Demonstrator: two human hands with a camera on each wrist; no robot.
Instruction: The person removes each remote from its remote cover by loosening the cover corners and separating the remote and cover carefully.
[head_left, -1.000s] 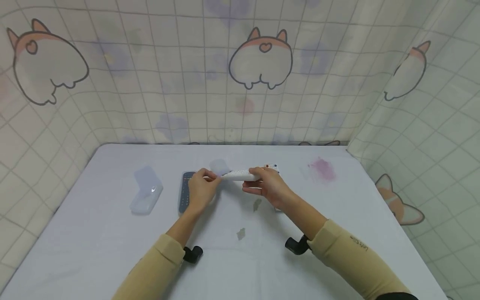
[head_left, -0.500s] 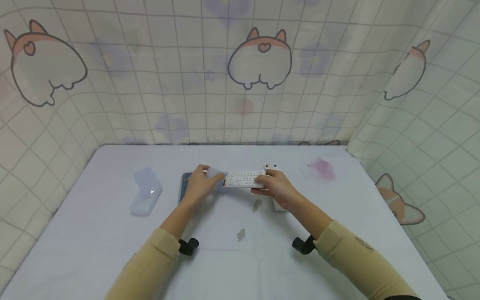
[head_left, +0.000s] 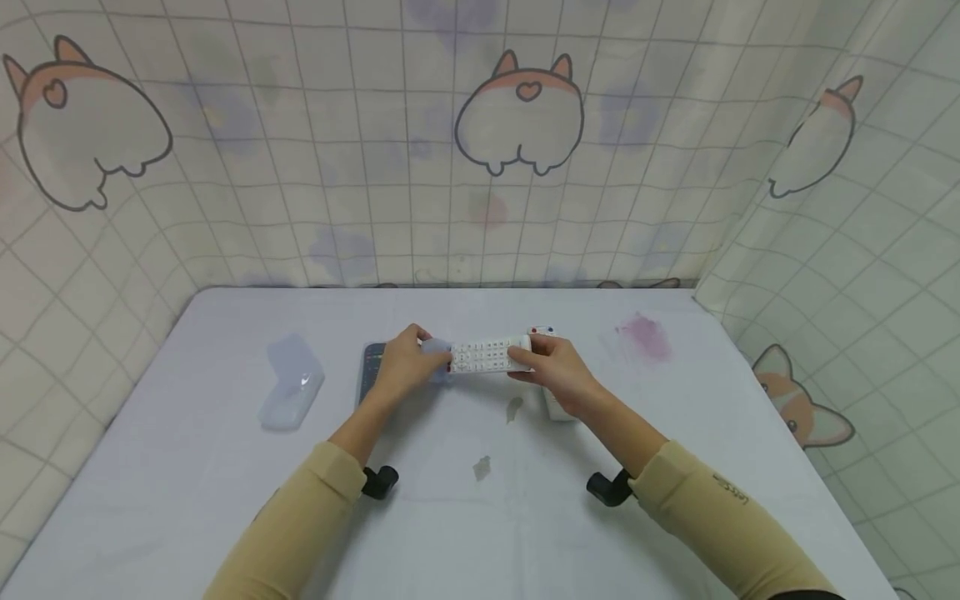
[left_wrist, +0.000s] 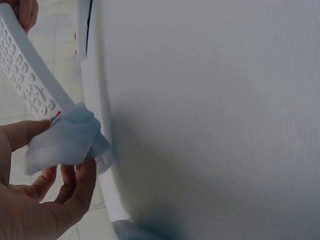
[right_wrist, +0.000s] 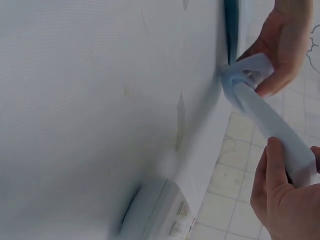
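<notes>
white table: spreading beneath
white remote: hanging above it, long axis running left-right
right hand: gripping remote's right end directly
left hand: pinching clear sleeve
clear sleeve: sitting bunched around remote's left end

The remote control in the frame's centre is white, the thin cover is pale blue, and the upper cloth has a grey grid.
</notes>
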